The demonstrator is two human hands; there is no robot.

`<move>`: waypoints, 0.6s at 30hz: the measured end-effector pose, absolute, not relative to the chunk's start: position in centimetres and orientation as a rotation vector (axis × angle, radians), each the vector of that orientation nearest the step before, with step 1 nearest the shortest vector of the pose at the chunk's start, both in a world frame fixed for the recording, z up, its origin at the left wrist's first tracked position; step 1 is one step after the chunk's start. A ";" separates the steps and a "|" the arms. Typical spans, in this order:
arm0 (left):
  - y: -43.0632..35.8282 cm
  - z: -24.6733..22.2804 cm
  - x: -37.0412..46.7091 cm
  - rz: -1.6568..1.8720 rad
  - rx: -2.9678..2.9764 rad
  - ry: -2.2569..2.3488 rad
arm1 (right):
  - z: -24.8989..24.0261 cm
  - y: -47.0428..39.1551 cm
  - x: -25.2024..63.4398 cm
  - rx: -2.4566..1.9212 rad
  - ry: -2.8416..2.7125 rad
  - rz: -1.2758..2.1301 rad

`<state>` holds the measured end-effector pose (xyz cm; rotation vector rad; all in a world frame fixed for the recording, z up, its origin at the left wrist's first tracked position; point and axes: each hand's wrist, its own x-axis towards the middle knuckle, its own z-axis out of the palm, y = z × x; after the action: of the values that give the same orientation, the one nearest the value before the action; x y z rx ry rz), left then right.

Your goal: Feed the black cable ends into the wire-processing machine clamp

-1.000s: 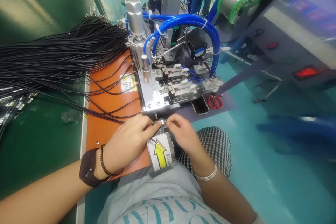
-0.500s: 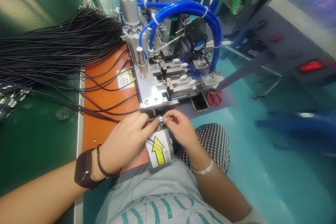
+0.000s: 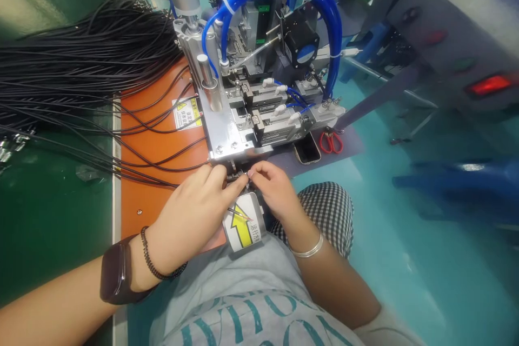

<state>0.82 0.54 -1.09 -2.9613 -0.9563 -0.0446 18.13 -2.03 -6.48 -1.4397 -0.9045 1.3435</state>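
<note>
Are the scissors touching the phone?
Apart. The head view shows a strip of grey mat between the scissors and the phone, which lie side by side.

Left hand (image 3: 190, 216): bare, dark brown smartwatch w/ wide strap on wrist, thin dark beaded bracelet beside it. Right hand (image 3: 273, 192): bare, slim silver bangle. Grey tee w/ teal lettering, black-white check shorts.

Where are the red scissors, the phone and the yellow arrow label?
Red scissors (image 3: 331, 141), head view, on the handles.
Phone (image 3: 307, 148), head view, mid screen.
Yellow arrow label (image 3: 242, 225), head view, on the arrow.
</note>
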 end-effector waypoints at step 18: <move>0.7 -1.7 0.1 -0.242 -2.935 -0.887 | -4.8 -2.3 18.4 -1.555 -1.465 0.792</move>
<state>0.11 0.66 -1.68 -2.9355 -0.8868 -0.2424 18.40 -2.28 -4.77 -1.5550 -1.4646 0.7923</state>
